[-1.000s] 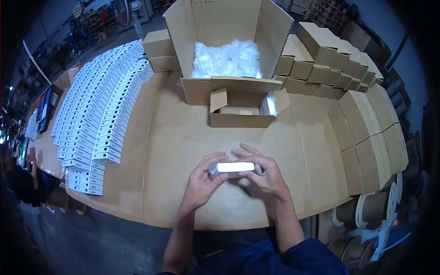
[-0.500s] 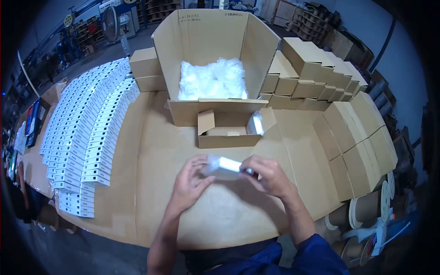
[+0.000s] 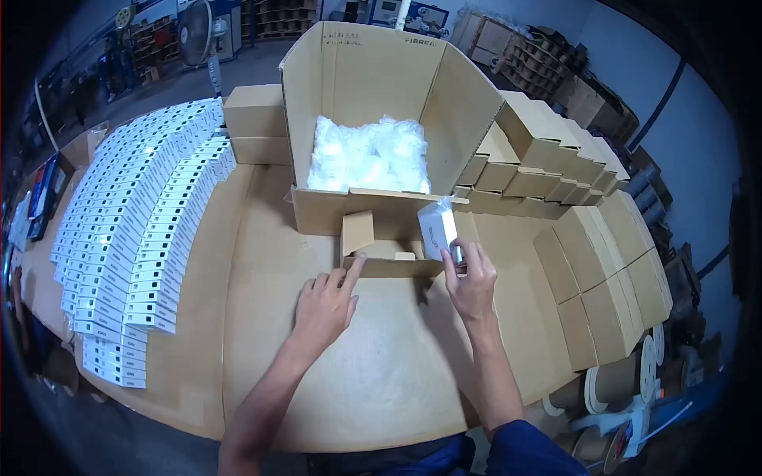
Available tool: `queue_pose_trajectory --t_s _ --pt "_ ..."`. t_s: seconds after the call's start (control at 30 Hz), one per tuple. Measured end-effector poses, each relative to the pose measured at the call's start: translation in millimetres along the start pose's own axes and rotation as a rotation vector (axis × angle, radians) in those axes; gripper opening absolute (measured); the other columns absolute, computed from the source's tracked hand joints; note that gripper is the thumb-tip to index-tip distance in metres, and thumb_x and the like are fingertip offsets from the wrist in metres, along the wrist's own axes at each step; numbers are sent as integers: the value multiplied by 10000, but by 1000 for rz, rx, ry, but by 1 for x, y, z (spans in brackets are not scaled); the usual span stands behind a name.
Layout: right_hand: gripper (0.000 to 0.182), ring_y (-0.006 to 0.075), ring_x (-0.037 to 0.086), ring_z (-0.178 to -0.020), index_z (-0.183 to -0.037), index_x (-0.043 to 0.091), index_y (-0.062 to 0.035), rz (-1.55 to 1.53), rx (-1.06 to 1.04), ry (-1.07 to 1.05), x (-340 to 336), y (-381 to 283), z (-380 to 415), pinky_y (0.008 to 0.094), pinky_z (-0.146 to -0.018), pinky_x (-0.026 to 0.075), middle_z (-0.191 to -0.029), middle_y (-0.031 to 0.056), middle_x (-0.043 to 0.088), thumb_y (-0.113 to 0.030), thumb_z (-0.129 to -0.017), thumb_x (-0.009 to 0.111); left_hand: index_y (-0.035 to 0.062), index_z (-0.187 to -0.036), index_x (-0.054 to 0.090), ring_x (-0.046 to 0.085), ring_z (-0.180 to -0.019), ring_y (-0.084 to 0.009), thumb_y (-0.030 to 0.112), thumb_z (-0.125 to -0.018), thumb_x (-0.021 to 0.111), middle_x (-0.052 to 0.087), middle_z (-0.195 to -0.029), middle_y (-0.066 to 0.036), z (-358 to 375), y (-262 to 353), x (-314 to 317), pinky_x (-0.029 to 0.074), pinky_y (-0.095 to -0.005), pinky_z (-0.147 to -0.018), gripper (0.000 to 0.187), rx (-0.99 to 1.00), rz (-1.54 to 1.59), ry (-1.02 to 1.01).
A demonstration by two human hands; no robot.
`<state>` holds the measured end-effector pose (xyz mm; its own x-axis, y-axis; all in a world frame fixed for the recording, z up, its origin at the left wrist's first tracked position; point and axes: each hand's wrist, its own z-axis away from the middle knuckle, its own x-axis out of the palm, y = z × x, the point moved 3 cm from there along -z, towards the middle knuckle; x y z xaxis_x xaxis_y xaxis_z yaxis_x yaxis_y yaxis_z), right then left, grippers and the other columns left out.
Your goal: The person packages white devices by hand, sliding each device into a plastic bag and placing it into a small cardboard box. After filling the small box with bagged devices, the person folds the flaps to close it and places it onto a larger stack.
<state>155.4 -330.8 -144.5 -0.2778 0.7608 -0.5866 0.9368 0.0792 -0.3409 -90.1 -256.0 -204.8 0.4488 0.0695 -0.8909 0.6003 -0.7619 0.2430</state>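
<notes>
Head view, landmark: the small open carton (image 3: 393,250) standing on the counter (image 3: 381,357), just in front of the large open box (image 3: 373,79).
Held thing: a small white packet (image 3: 438,228) in clear film, oblong, tilted up on end, with faint grey print on its face that is too small to read.
Where it is: over the right end of the small open carton, at the rim, pinched in the right hand (image 3: 472,282).
Right hand: closed on the packet, thumb and fingertips at its lower edge; how far the packet reaches into the carton cannot be told.
Left hand: the left hand (image 3: 325,305) lies open, palm down on the counter just before the carton, its forefinger stretched out to touch the carton's front wall.
Count, hands: two, both the person's own.
Count, open boxes: two, the small carton and the large box behind it.
Count, packets: one in hand; the heap of film-wrapped packets (image 3: 367,155) in the large box cannot be counted.
Left of the carton: rows of white labelled boxes (image 3: 135,230), too many and too close to count.
Right of the carton: stacked closed brown cartons (image 3: 587,238), partly cut off by the dark edge of the picture.
Hard to see: the small carton's inside is mostly hidden by its front wall.
</notes>
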Motion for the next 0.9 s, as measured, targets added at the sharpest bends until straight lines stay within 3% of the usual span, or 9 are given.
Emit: queue_pose_trajectory --t_s 0.1,0.33,0.47,0.53,0.67,0.77,0.83,0.87,0.9 --pt "176 331 669 -700 -1028 660 -6 -7 60 -28 5 6 -2 418 -570 561 -844 159 643 -56 -897 765 122 -1624 333 616 -938 -265 205 -865 772 617 -1054 -92 0 1 3 499 -421 -833 881 -14 0 3" --pt "104 392 675 -729 -908 697 0 173 105 -91 31 25 1 480 -650 550 -880 199 667 -61 -856 764 122 -1619 353 626 -772 -250 237 -837 773 623 -875 -66 3 5 9 517 -411 -720 896 -49 -80 12" --pt "71 418 677 -767 -862 744 3 253 122 -96 50 40 7 505 -691 554 -902 219 676 -67 -857 735 135 -1633 328 641 -762 -248 241 -819 771 641 -867 -44 1 4 21 530 -403 -697 933 -62 -103 45" --pt "136 420 684 -847 -887 759 20 329 215 -159 49 41 7 490 -758 561 -995 222 700 -108 -888 715 171 -1646 308 661 -784 -254 227 -826 736 665 -887 -50 1 8 19 540 -407 -690 928 -85 -115 18" --pt "216 395 653 -1130 -1043 752 26 370 285 -301 37 22 4 486 -916 542 -1281 206 641 -148 -975 643 164 -1647 304 665 -927 -261 231 -874 722 668 -1059 -96 35 8 -11 547 -393 -797 881 -102 -7 132" --pt "273 390 564 -1296 -1219 682 23 397 192 -237 41 27 22 493 -953 523 -1436 197 550 -117 -994 618 132 -1619 350 652 -1022 -278 258 -907 735 658 -1165 -118 76 10 -52 540 -401 -915 819 -219 103 149" --pt "346 403 519 -1343 -1311 612 15 267 101 -55 38 1 29 505 -999 501 -1466 201 523 -76 -978 611 121 -1583 421 642 -1061 -285 257 -924 725 659 -1169 -120 115 0 -81 531 -414 -955 738 -299 122 220" --pt "394 410 496 -1367 -1357 576 12 201 56 40 39 -13 27 512 -1021 491 -1482 203 510 -55 -969 608 95 -1486 531 640 -1086 -306 194 -904 732 661 -1176 -123 133 -8 -96 527 -430 -966 624 -343 120 285" --pt "420 414 500 -1359 -1371 557 9 35 75 -23 47 -34 27 516 -1037 478 -1470 207 518 -36 -956 601 79 -1461 542 636 -1096 -315 167 -895 733 657 -1189 -131 151 -18 -107 524 -436 -974 604 -382 63 336"
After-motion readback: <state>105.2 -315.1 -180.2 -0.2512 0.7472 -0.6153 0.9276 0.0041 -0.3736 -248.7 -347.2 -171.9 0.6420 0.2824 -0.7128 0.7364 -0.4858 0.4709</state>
